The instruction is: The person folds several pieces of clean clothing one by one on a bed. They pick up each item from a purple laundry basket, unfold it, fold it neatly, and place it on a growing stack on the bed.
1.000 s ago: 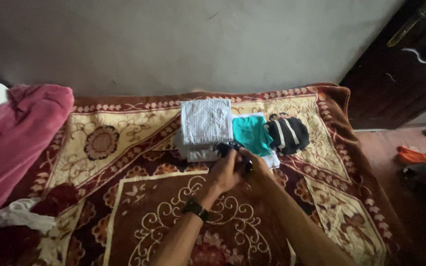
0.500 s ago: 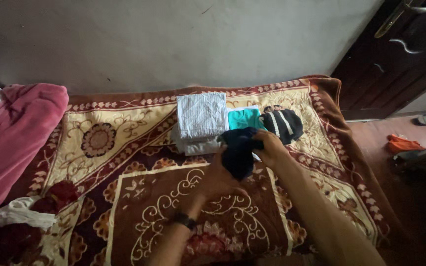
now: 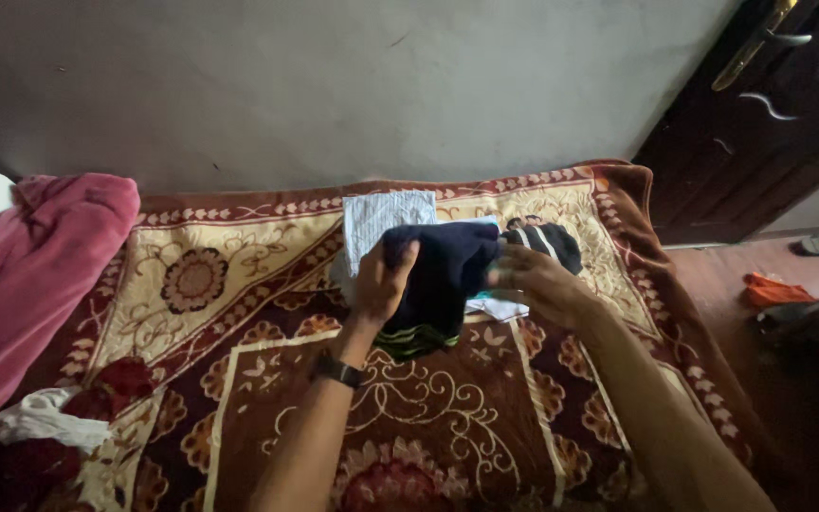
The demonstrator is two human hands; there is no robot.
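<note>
On the patterned blanket [image 3: 239, 313] near the wall lie a folded white striped cloth [image 3: 376, 216] on a small pile and a black-and-white striped garment [image 3: 547, 242], with a pink blanket [image 3: 30, 275] heaped at the left edge. The left hand [image 3: 381, 284] and the right hand [image 3: 537, 283] hold a dark navy garment [image 3: 438, 280] up just above the blanket, in front of that pile. The left fingers are closed on its upper left edge, wrist bent back with a dark watch [image 3: 336, 370] on it, while the right fingers curl around its right side.

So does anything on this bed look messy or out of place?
Yes: a crumpled white cloth lies loose at the patterned blanket's near left edge, and a pink blanket is heaped unfolded, unlike the neatly folded stack by the wall.
</note>
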